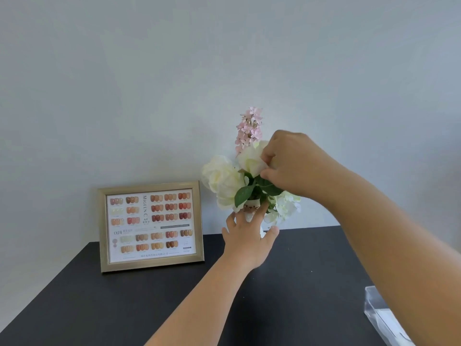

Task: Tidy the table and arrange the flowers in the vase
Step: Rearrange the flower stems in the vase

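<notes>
A small white vase (250,210) stands at the back of the black table (104,305), mostly hidden behind my left hand (247,239), whose fingers wrap around its body. The vase holds cream-white roses (220,181), a pink flower spike (249,128), green leaves (245,194) and a pale hydrangea cluster (287,207). My right hand (291,163) is up among the blooms, its fingers pinching the upper white rose (250,158) by its petals.
A framed nail-colour chart (151,226) leans against the wall left of the vase. A clear acrylic box (384,315) sits at the table's right front, partly behind my right forearm. The pale wall rises directly behind the table.
</notes>
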Available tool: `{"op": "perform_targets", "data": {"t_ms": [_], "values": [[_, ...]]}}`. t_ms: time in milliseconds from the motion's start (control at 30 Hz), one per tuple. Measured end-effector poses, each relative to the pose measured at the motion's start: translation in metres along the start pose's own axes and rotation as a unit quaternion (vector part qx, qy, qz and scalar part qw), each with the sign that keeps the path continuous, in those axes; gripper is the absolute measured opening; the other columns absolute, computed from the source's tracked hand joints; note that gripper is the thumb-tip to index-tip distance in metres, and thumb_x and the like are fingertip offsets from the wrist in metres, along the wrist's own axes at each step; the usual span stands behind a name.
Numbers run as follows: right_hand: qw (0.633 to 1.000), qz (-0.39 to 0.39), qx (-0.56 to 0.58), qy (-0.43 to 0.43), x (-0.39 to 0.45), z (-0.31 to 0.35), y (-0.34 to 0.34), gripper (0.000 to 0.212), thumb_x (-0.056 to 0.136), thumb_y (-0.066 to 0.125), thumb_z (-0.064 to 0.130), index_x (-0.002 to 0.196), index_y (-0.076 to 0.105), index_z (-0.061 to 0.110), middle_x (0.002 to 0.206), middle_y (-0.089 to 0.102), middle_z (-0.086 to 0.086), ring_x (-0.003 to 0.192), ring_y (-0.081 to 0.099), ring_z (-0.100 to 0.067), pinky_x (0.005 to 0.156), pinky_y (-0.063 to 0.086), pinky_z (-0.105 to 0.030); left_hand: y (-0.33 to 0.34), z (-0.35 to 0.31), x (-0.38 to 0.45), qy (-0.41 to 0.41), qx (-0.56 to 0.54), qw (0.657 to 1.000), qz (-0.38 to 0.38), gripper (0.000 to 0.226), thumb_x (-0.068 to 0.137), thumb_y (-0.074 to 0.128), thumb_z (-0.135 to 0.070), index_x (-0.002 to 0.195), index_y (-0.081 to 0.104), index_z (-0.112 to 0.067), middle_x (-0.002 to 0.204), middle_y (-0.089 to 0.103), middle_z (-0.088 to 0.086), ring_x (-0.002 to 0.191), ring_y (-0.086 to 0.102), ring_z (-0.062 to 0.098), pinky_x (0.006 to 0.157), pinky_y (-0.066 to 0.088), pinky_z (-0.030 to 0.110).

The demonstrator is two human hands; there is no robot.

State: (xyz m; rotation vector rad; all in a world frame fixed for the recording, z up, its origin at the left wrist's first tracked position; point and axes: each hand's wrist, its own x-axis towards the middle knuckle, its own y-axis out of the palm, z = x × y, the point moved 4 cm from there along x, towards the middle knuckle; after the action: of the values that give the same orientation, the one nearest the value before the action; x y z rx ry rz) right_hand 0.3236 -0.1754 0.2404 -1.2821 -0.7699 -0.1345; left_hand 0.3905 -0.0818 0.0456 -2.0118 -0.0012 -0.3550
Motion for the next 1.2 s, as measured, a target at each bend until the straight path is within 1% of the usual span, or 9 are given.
{"op": "perform_targets", "data": {"t_ms": [333, 433, 500, 567, 733, 833, 933, 1033, 1200], "values": [[0.998, 0.051, 0.044, 0.01, 0.034, -0.007, 0.06, 0.003, 0.08, 0.067, 0.025, 0.081, 0.068, 0.023, 0.07, 0.046, 0.017, 0.065, 0.046, -0.004, 0.049, 0.028, -0.016, -0.001, 0.006, -0.007, 0.021, 0.006, 1.0, -0.019, 0.059, 0.093, 0.031, -0.06, 0.145, 0.004, -0.057, 0.155, 0.021, 0.004, 0.141, 0.01, 0.031, 0.115, 0.018, 0.053], [0.997, 0.047, 0.065, 0.022, 0.03, -0.013, 0.068, 0.006, 0.079, 0.069, 0.032, 0.078, 0.066, 0.026, 0.063, 0.046, 0.016, 0.058, 0.046, -0.001, 0.048, 0.031, -0.017, -0.01, 0.013, -0.016, 0.052, -0.01, 0.993, -0.105, 0.048, 0.093, 0.039, -0.052, 0.141, 0.037, -0.049, 0.144, 0.036, -0.005, 0.132, 0.028, 0.026, 0.108, 0.031, 0.041], [0.995, 0.042, 0.085, 0.032, 0.027, -0.018, 0.069, 0.009, 0.077, 0.072, 0.034, 0.076, 0.066, 0.028, 0.06, 0.046, 0.015, 0.058, 0.047, -0.002, 0.054, 0.04, -0.021, -0.022, 0.019, -0.026, 0.086, -0.064, 0.974, -0.2, 0.03, 0.092, 0.051, -0.038, 0.119, 0.065, -0.037, 0.123, 0.049, -0.008, 0.114, 0.044, 0.019, 0.095, 0.043, 0.034], [0.991, 0.044, 0.12, 0.046, 0.022, -0.022, 0.068, 0.009, 0.076, 0.074, 0.037, 0.078, 0.066, 0.033, 0.069, 0.049, 0.016, 0.064, 0.05, 0.0, 0.056, 0.041, -0.02, -0.035, 0.025, -0.034, 0.109, -0.116, 0.949, -0.273, 0.018, 0.089, 0.057, -0.029, 0.098, 0.072, -0.028, 0.106, 0.051, -0.009, 0.1, 0.047, 0.016, 0.083, 0.047, 0.035], [0.987, 0.027, 0.145, 0.067, 0.014, -0.031, 0.061, 0.018, 0.08, 0.067, 0.022, 0.092, 0.069, 0.035, 0.102, 0.058, 0.008, 0.067, 0.064, -0.014, 0.056, 0.052, -0.024, -0.082, 0.032, -0.016, 0.122, -0.082, 0.903, -0.404, 0.038, 0.077, 0.065, -0.038, 0.112, 0.059, -0.023, 0.122, 0.048, -0.005, 0.113, 0.044, 0.019, 0.094, 0.031, 0.028], [0.985, 0.004, 0.146, 0.091, 0.012, -0.036, 0.06, 0.023, 0.082, 0.058, 0.009, 0.084, 0.068, 0.03, 0.099, 0.063, 0.005, 0.067, 0.054, -0.001, 0.052, 0.041, -0.017, -0.081, 0.034, 0.01, 0.094, 0.005, 0.937, -0.337, 0.095, 0.064, 0.078, -0.054, 0.141, 0.034, -0.022, 0.152, 0.033, 0.003, 0.14, 0.028, 0.031, 0.111, 0.025, 0.045], [0.98, -0.031, 0.164, 0.111, 0.009, -0.042, 0.058, 0.029, 0.081, 0.052, 0.003, 0.077, 0.068, 0.027, 0.083, 0.067, 0.0, 0.066, 0.058, -0.015, 0.051, 0.042, -0.015, -0.067, 0.039, 0.027, 0.087, 0.09, 0.952, -0.281, 0.124, 0.059, 0.072, -0.075, 0.154, 0.006, -0.03, 0.163, 0.012, 0.004, 0.148, 0.011, 0.035, 0.115, 0.018, 0.057], [0.975, -0.051, 0.179, 0.121, 0.004, -0.048, 0.057, 0.031, 0.081, 0.052, 0.001, 0.076, 0.068, 0.027, 0.074, 0.064, 0.001, 0.065, 0.056, -0.016, 0.055, 0.043, -0.017, -0.067, 0.042, 0.037, 0.109, 0.108, 0.946, -0.284, 0.115, 0.062, 0.063, -0.078, 0.154, 0.008, -0.035, 0.162, 0.014, 0.006, 0.145, 0.021, 0.036, 0.111, 0.026, 0.059], [0.962, -0.102, 0.213, 0.138, -0.003, -0.064, 0.05, 0.034, 0.083, 0.053, 0.0, 0.074, 0.069, 0.029, 0.066, 0.055, 0.007, 0.051, 0.046, -0.005, 0.048, 0.036, -0.006, -0.079, 0.041, 0.042, 0.167, 0.056, 0.924, -0.341, 0.085, 0.062, 0.085, -0.039, 0.134, 0.041, -0.036, 0.144, 0.042, 0.009, 0.123, 0.046, 0.035, 0.098, 0.042, 0.053]]}}
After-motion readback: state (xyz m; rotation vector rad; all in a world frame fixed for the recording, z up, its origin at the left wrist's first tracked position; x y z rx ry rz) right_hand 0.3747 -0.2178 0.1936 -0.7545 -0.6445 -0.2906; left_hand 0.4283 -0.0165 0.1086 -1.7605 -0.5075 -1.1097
